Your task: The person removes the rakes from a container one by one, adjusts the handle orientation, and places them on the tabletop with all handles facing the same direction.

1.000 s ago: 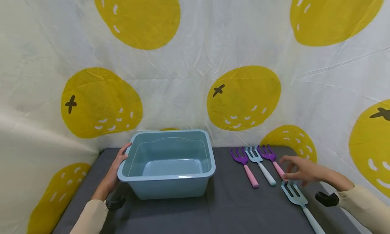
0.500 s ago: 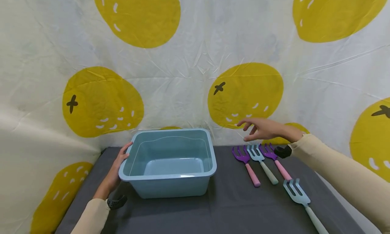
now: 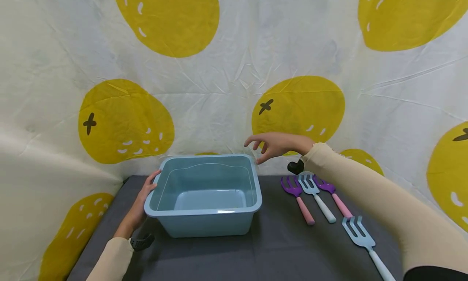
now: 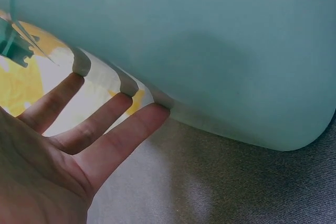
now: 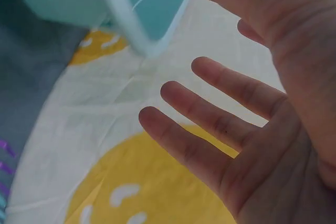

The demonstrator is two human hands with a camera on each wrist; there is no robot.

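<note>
A light blue plastic basin stands on the dark cloth, with nothing seen inside it. My left hand lies along its left side, fingers stretched out. In the left wrist view the fingertips touch the outer wall. Above the far right corner of the basin hovers my right hand, holding nothing. Its fingers are spread and slightly bent in the right wrist view, apart from the rim.
Garden hand forks lie right of the basin: a purple one with a pink handle, a pale blue one, another purple one and a nearer pale blue one. A white curtain with yellow fruit prints hangs behind.
My right hand has moved up and left, from over the forks to the basin's far right corner. The left hand stays at the basin. The forks and basin have not moved.
</note>
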